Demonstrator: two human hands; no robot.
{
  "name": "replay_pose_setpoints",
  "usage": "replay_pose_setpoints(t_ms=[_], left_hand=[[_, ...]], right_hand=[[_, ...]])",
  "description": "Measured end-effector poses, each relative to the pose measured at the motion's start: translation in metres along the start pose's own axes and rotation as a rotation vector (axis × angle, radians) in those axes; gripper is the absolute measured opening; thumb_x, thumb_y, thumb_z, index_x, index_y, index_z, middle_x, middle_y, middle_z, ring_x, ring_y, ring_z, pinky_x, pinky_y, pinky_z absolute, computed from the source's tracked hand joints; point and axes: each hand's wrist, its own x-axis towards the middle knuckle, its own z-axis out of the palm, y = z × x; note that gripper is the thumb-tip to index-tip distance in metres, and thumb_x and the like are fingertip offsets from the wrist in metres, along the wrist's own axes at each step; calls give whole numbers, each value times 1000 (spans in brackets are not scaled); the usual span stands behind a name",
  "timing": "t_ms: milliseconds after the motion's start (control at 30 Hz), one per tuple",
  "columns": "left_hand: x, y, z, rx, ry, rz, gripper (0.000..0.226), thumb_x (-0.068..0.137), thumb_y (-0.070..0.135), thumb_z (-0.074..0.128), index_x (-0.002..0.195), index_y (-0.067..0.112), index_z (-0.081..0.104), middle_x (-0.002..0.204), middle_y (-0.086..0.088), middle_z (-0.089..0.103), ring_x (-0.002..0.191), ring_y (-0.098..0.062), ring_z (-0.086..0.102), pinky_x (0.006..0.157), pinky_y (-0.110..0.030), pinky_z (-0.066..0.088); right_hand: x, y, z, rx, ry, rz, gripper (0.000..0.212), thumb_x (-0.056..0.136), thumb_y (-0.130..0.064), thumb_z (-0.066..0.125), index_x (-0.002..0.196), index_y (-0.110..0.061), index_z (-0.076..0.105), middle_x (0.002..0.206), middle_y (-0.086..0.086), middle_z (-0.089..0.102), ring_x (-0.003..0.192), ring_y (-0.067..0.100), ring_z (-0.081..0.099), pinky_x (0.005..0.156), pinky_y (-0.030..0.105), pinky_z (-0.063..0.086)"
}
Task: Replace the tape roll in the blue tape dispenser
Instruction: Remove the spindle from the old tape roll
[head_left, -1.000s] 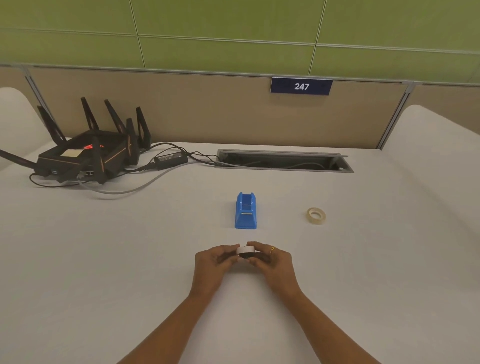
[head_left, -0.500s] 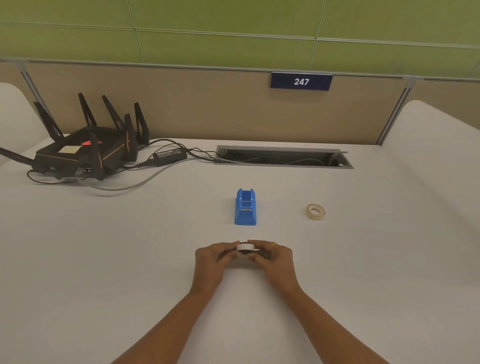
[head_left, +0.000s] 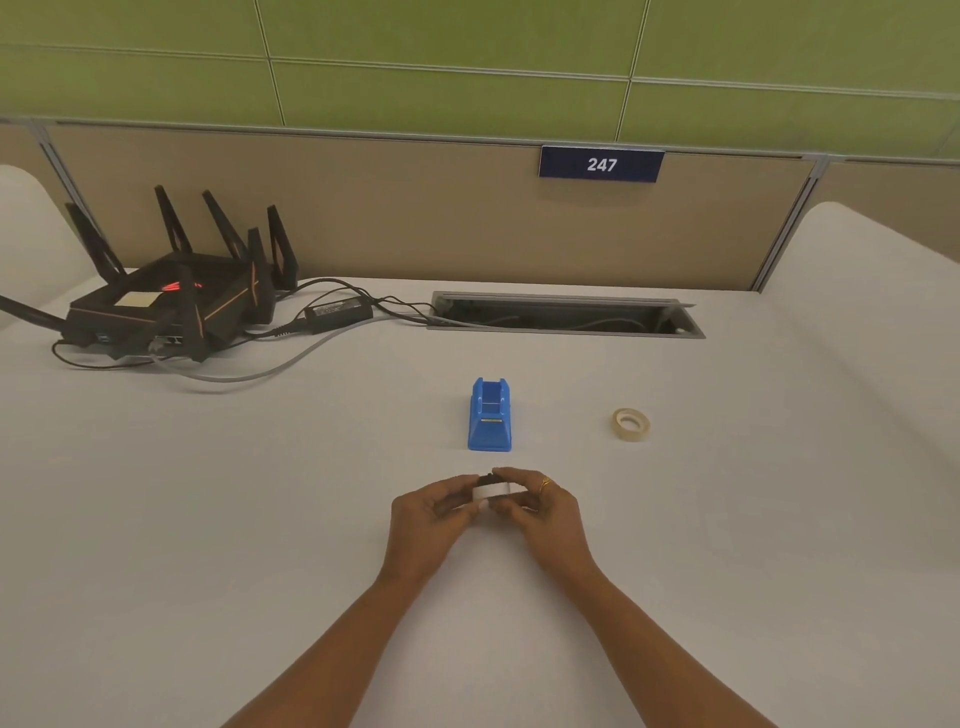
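Tape roll (head_left: 492, 490) pinched between left hand (head_left: 434, 514) and right hand (head_left: 545, 514), near blue dispenser (head_left: 490, 414).

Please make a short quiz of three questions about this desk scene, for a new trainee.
1. True or false: the blue tape dispenser has a roll mounted in it.
2. What do the left hand and right hand hold together?
A. the white roll
B. the router
C. the number plate
3. On which side of the dispenser, for the person, does the beige tape roll lie?

Key
1. False: its cradle is empty.
2. A
3. On the right, flat on the table, apart from the dispenser.
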Motion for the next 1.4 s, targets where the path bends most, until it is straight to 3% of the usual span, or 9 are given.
replay_pose_setpoints(t_ms=[167, 267, 367, 533, 700, 800, 1033, 1233, 1400], left_hand=[[3, -2, 0, -91, -39, -80, 34, 79, 8, 66, 112, 15, 63, 87, 0, 73, 79, -13, 71, 74, -27, 58], [4, -2, 0, -81, -47, -81, 36, 77, 10, 69, 113, 10, 62, 93, -8, 73, 89, -22, 70, 80, -36, 56], [3, -2, 0, -65, -63, -68, 36, 75, 7, 70, 110, 12, 65, 82, 9, 75, 85, -14, 71, 74, -27, 58], [2, 2, -1, 19, -80, -12, 36, 71, 9, 74, 88, 40, 68, 75, 30, 70, 84, 4, 67, 75, -8, 51], [6, 0, -4, -50, -64, -98, 31, 67, 5, 77, 89, 25, 71, 75, 16, 72, 75, 4, 68, 68, -5, 50], [7, 1, -6, -90, -74, -123, 31, 68, 0, 75, 86, 24, 71, 80, 4, 73, 72, 1, 68, 66, -8, 51], [7, 1, -9, -136, -107, -158, 30, 72, -3, 69, 90, 21, 69, 69, 19, 73, 72, 3, 68, 62, -4, 48], [7, 1, -12, -167, -80, -141, 32, 73, -4, 68, 88, 24, 69, 73, 17, 74, 77, 0, 69, 65, -5, 48], [8, 0, -11, -182, 0, -133, 33, 74, -3, 68, 98, 19, 67, 83, 6, 75, 78, -3, 70, 74, -15, 54]], right_hand=[[0, 1, 0, -61, -79, -79, 40, 77, 1, 64, 111, -21, 61, 108, 2, 63, 94, 10, 61, 86, 17, 50], [-1, 1, 1, -69, -99, -118, 39, 76, -9, 70, 112, -19, 61, 108, 1, 62, 96, 7, 60, 83, 10, 48], [1, 2, 3, -106, -128, -151, 40, 78, -8, 69, 116, -16, 60, 111, 2, 57, 101, 15, 59, 85, 11, 48], [1, 3, 4, -196, -156, -193, 44, 81, -8, 66, 122, -19, 56, 113, -1, 48, 102, 16, 56, 83, 1, 42], [-1, 5, 6, -155, -90, -197, 58, 73, -9, 73, 125, -21, 50, 108, -4, 59, 99, 10, 56, 84, 15, 47], [0, 6, 7, -171, -77, -177, 46, 71, -13, 75, 112, -18, 55, 109, -5, 59, 101, 10, 56, 89, 13, 45], [2, 5, 3, -60, -125, -126, 46, 70, -1, 73, 95, -33, 51, 107, 7, 62, 98, 19, 63, 82, 6, 47], [6, 9, 0, 1, -126, -50, 42, 72, -11, 76, 102, -30, 54, 114, 7, 63, 100, 16, 63, 80, 10, 50], [14, 7, -1, -34, -11, -35, 42, 81, -20, 67, 120, -22, 52, 113, -2, 53, 94, 2, 56, 72, -1, 43]])
